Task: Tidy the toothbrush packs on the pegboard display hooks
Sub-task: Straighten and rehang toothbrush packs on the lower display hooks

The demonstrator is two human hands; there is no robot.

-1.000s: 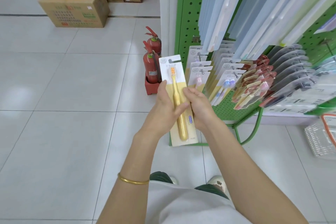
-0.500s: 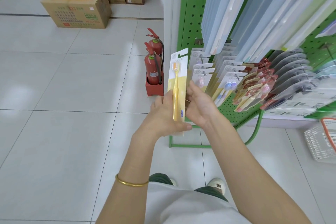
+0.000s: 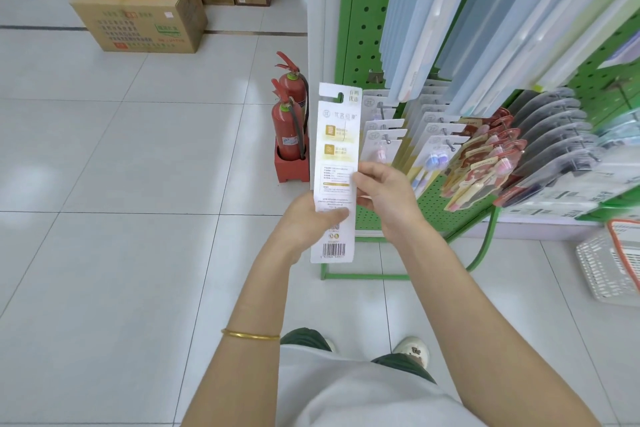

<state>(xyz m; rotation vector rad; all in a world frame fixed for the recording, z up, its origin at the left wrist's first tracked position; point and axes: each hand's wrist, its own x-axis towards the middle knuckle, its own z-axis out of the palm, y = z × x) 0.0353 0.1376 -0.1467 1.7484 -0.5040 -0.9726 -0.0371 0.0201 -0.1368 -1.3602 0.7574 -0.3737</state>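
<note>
Floor: white shiny floor tiles [image 3: 104,218] run all around the person.
Rack: a tall green pegboard display rack [image 3: 363,10] stands on the right, full of hanging packs.
Box: a big brown cardboard box [image 3: 138,21] sits far back on the floor, well apart from the rack.
Top rows: long pale blue packs [image 3: 433,10] hang high up, close together.
Lower rows: small white card packs [image 3: 384,135], red packs [image 3: 485,156] and clear grey packs [image 3: 554,135] hang in rows on their hooks. They look fairly neat, some a bit tilted.
Fire cans: two red fire extinguishers [image 3: 289,128] stand in a red holder just beside the rack.
Basket: a white plastic basket [image 3: 609,270] rests on the floor at the far right.
Pack in hand: a long white and yellow toothbrush pack [image 3: 337,135] is held upright in front of the rack's left edge. Its back, with the bar code, faces the person. It is not on any hook.
Left hand: the left hand [image 3: 308,222] grips the pack low down, thumb pressed flat across it. The other fingers are hidden behind.
Right hand: the right hand [image 3: 384,187] pinches the pack's right edge between thumb and curled fingers.
Done so far: most packs already hang in rows.
Left to do: I think this pack must go onto a hook through the hole at its top.
</note>
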